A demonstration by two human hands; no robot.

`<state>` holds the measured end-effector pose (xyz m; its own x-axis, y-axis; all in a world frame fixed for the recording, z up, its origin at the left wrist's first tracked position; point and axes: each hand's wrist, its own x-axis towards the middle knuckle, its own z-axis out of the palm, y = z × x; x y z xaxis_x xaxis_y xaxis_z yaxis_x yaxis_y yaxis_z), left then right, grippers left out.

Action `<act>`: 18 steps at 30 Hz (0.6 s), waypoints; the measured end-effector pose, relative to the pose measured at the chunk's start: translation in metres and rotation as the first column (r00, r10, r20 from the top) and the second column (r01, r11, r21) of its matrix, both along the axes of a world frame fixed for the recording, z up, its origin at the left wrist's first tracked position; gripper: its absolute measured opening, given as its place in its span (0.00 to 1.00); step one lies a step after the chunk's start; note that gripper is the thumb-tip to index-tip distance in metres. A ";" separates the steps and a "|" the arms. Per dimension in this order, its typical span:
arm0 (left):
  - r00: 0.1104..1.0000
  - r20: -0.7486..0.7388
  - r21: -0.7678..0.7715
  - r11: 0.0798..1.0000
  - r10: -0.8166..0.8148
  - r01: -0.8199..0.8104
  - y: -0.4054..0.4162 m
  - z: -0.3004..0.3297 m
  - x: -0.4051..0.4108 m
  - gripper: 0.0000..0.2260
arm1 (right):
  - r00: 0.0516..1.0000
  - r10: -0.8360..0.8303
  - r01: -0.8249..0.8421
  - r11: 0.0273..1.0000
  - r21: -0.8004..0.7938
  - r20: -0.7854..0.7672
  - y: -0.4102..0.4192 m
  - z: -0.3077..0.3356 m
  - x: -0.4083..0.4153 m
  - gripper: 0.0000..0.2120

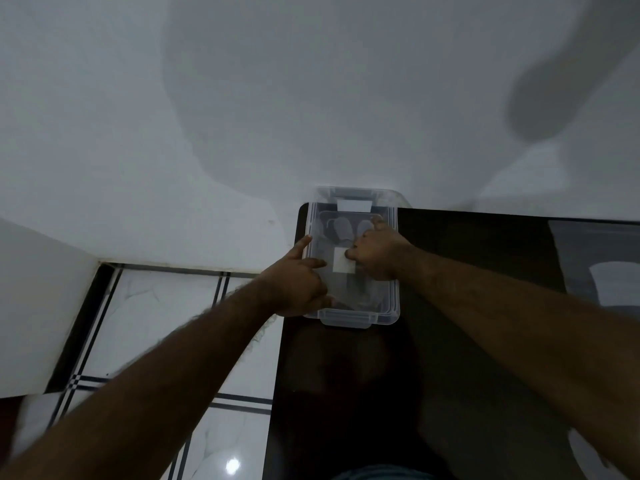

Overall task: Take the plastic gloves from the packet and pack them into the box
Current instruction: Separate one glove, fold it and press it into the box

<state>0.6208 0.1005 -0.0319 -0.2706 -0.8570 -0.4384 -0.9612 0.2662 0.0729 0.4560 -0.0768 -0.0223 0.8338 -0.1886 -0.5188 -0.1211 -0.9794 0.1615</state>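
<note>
A clear plastic box (pixel 392 306) stands at the far left corner of a dark table (pixel 346 375), against the wall. Transparent plastic gloves (pixel 341 230) lie flat inside it, their finger shapes showing toward the far end. A small white square (pixel 343 265) lies in the middle of the box. My left hand (pixel 298 285) grips the box's left rim, index finger stretched along the edge. My right hand (pixel 377 254) is down in the box, fingers curled onto the gloves at the edge of the white square. The packet is not in sight.
A white wall (pixel 242 98) rises right behind the box. White floor tiles with dark lines (pixel 156 323) lie left of the table, below its edge. A pale glossy patch (pixel 595 258) shows on the table at the far right.
</note>
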 end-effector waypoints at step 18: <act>0.949 0.314 0.055 0.998 -0.019 0.001 -0.065 0.011 -0.004 0.34 | 0.993 -0.110 0.103 0.984 -0.149 -0.040 -0.016 -0.012 0.022 0.35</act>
<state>0.6171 0.0354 -0.0212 -0.1201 -0.8280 -0.5476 -0.9350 0.2798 -0.2180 0.4776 -0.0928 -0.0341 0.7800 -0.3516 -0.5177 -0.2121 -0.9268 0.3099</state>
